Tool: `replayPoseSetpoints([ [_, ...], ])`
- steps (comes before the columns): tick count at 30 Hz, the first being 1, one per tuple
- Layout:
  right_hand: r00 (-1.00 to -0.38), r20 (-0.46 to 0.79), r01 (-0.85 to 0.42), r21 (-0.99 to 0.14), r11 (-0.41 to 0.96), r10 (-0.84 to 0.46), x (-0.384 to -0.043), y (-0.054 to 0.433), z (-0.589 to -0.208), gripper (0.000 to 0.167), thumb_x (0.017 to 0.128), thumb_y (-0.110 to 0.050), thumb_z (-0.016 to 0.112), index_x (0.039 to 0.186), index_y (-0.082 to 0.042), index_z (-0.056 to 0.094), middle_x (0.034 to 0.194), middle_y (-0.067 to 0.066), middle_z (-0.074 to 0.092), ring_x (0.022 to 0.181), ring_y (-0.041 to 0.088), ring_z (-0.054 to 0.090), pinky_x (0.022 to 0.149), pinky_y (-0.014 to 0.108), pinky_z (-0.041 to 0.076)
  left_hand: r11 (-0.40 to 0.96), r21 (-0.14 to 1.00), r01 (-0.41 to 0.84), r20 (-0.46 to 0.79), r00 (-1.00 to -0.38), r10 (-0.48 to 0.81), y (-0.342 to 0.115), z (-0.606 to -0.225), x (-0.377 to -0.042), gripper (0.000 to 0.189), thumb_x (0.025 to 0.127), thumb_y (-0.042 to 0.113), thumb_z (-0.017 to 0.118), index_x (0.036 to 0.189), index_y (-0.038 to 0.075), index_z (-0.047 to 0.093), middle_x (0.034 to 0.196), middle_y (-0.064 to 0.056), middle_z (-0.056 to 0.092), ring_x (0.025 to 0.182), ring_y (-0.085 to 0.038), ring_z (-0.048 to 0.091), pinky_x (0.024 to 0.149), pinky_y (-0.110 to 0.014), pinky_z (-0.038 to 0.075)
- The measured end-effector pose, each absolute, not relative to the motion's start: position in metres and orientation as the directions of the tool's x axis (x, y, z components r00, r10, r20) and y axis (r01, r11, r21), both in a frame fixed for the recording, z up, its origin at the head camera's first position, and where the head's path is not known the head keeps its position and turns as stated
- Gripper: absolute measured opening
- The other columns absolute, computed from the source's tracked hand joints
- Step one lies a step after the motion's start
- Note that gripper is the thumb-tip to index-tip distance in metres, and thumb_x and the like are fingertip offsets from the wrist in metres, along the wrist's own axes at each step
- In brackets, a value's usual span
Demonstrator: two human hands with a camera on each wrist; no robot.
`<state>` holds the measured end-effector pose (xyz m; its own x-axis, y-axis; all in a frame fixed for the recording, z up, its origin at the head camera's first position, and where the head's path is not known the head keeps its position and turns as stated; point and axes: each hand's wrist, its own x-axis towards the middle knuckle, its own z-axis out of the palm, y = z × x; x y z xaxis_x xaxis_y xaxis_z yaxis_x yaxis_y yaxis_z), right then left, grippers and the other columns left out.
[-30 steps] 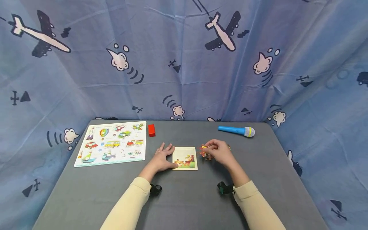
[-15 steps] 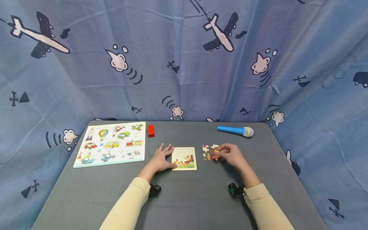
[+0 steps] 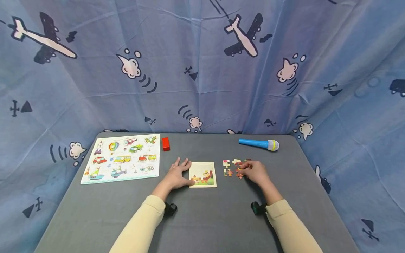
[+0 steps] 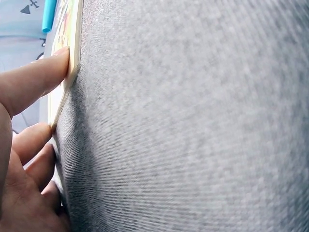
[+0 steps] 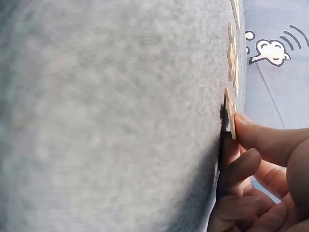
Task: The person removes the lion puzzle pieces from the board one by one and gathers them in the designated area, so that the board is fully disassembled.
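My left hand [image 3: 177,176] lies at the left side of a small wooden puzzle tray [image 3: 201,168], fingers spread. Its thumb [image 4: 46,77] presses on the tray's edge in the left wrist view, with the other fingertips along the side. Some pieces fill the tray's lower part, showing a cartoon animal picture. To the right of the tray, my right hand [image 3: 257,172] pinches a jigsaw piece [image 5: 231,116] between thumb and fingers, one end tilted up close over the cloth. Several loose pieces [image 3: 226,163] lie beside it, one partly hidden behind the hand.
A picture board of vehicles [image 3: 121,159] lies at the left. Behind the tray are a red block [image 3: 166,144] and, further right, a blue toy microphone [image 3: 259,143]. A blue airplane-print curtain [image 3: 202,70] hangs behind the grey table [image 3: 202,221].
My right hand has moved right from the nearer loose pieces, uncovering them, and a piece in its fingers has shifted slightly right. The left hand stays on the tray.
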<state>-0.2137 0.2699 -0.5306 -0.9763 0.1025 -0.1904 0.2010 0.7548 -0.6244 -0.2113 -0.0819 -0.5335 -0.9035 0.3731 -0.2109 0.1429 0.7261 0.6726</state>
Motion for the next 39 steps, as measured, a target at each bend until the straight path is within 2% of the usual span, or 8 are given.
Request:
replayPoseSetpoints([
  [8, -0.971, -0.16, 0.239, -0.58, 0.779, 0.178, -0.216, 0.261, -0.528, 0.025, 0.083, -0.029, 0.084, 0.092, -0.009, 0.072, 0.079, 0.003, 0.067, 0.072, 0.019, 0.057, 0.061, 0.029, 0.043, 0.727, 0.673, 0.138, -0.218, -0.901, 0.374, -0.083, -0.536, -0.211, 0.087, 0.082, 0.036, 0.083, 0.156, 0.015, 0.041, 0.166, -0.004, 0.028, 0.158, -0.033, 0.004, 0.126, -0.055, 0.01],
  [14, -0.988, -0.003, 0.119, -0.651, 0.75, 0.154, -0.214, 0.249, -0.518, 0.035, 0.083, -0.027, 0.084, 0.106, -0.004, 0.072, 0.088, 0.008, 0.073, 0.081, 0.023, 0.064, 0.066, 0.032, 0.049, 0.725, 0.675, 0.135, -0.219, -0.902, 0.372, -0.084, -0.537, -0.211, 0.087, 0.083, 0.036, 0.082, 0.156, 0.016, 0.04, 0.166, -0.004, 0.027, 0.158, -0.033, 0.003, 0.126, -0.055, 0.009],
  [17, -0.991, 0.026, 0.08, -0.676, 0.733, 0.133, -0.212, 0.24, -0.512, 0.035, 0.085, -0.026, 0.083, 0.11, -0.004, 0.071, 0.094, 0.009, 0.074, 0.085, 0.024, 0.066, 0.07, 0.033, 0.052, 0.726, 0.674, 0.135, -0.217, -0.903, 0.37, -0.084, -0.537, -0.21, 0.087, 0.082, 0.036, 0.083, 0.156, 0.015, 0.041, 0.166, -0.005, 0.028, 0.157, -0.034, 0.004, 0.126, -0.056, 0.011],
  [20, -0.994, 0.019, 0.065, -0.695, 0.716, 0.109, -0.21, 0.23, -0.508, 0.035, 0.086, -0.024, 0.082, 0.112, -0.004, 0.071, 0.096, 0.01, 0.073, 0.082, 0.022, 0.067, 0.068, 0.032, 0.054, 0.724, 0.674, 0.146, -0.21, -0.902, 0.377, -0.084, -0.538, -0.21, 0.087, 0.082, 0.035, 0.083, 0.155, 0.013, 0.041, 0.166, -0.006, 0.029, 0.157, -0.036, 0.005, 0.125, -0.057, 0.011],
  [26, -0.999, -0.02, 0.042, -0.728, 0.684, 0.041, -0.208, 0.209, -0.509, 0.036, 0.087, -0.026, 0.081, 0.114, -0.004, 0.07, 0.099, 0.009, 0.072, 0.076, 0.019, 0.061, 0.059, 0.03, 0.051, 0.724, 0.67, 0.161, -0.203, -0.899, 0.388, -0.082, -0.537, -0.21, 0.087, 0.082, 0.036, 0.082, 0.155, 0.012, 0.042, 0.166, -0.007, 0.029, 0.157, -0.036, 0.005, 0.126, -0.057, 0.011],
  [36, -0.998, -0.063, 0.026, -0.717, 0.697, -0.028, -0.205, 0.181, -0.517, 0.028, 0.087, -0.023, 0.08, 0.111, -0.009, 0.073, 0.097, 0.003, 0.072, 0.069, 0.015, 0.058, 0.058, 0.029, 0.049, 0.721, 0.673, 0.164, -0.2, -0.898, 0.391, -0.081, -0.538, -0.211, 0.087, 0.082, 0.035, 0.082, 0.155, 0.012, 0.042, 0.166, -0.006, 0.029, 0.157, -0.036, 0.005, 0.126, -0.056, 0.011],
  [39, -0.994, -0.085, 0.015, -0.711, 0.703, -0.065, -0.205, 0.172, -0.519, 0.027, 0.087, -0.022, 0.081, 0.11, -0.009, 0.074, 0.095, 0.002, 0.072, 0.071, 0.014, 0.058, 0.062, 0.03, 0.048, 0.718, 0.677, 0.162, -0.198, -0.899, 0.39, -0.081, -0.537, -0.212, 0.086, 0.082, 0.035, 0.082, 0.155, 0.012, 0.042, 0.166, -0.006, 0.029, 0.157, -0.035, 0.006, 0.126, -0.056, 0.011],
])
